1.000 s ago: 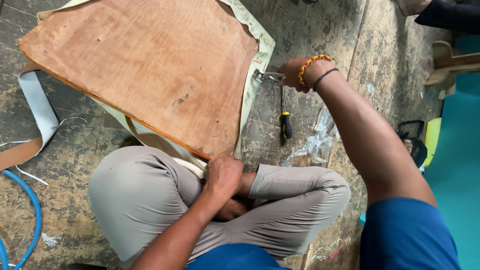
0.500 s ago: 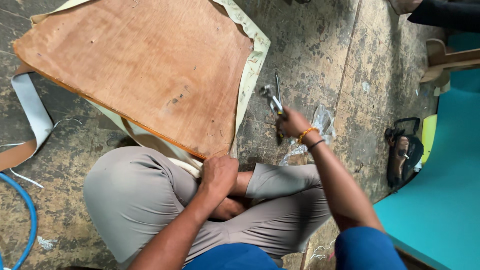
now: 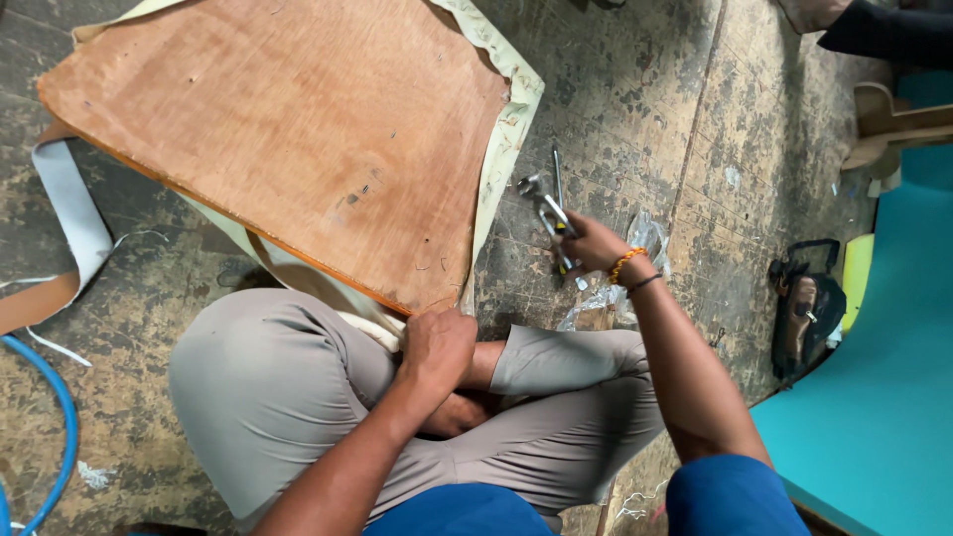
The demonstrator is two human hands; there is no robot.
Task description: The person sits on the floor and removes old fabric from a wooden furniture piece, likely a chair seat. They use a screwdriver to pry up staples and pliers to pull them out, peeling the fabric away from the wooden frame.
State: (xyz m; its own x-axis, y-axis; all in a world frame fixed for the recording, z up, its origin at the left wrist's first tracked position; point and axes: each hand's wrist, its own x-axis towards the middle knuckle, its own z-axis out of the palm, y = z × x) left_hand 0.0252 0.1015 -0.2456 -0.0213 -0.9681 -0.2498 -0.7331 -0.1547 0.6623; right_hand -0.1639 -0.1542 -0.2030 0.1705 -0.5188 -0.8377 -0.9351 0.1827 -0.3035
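A plywood panel (image 3: 288, 139) is filling the upper left, pale fabric (image 3: 506, 109) edging it. The left hand (image 3: 437, 347) is gripping its lower corner closed; the right hand (image 3: 594, 243) is clasping pliers (image 3: 544, 203) at centre right.

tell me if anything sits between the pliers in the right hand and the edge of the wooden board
Nothing visible does. The right hand holds the pliers just off the board's right edge, where pale fabric wraps the rim. Only bare floor shows in the gap. The left hand grips the board's near corner, off that path.
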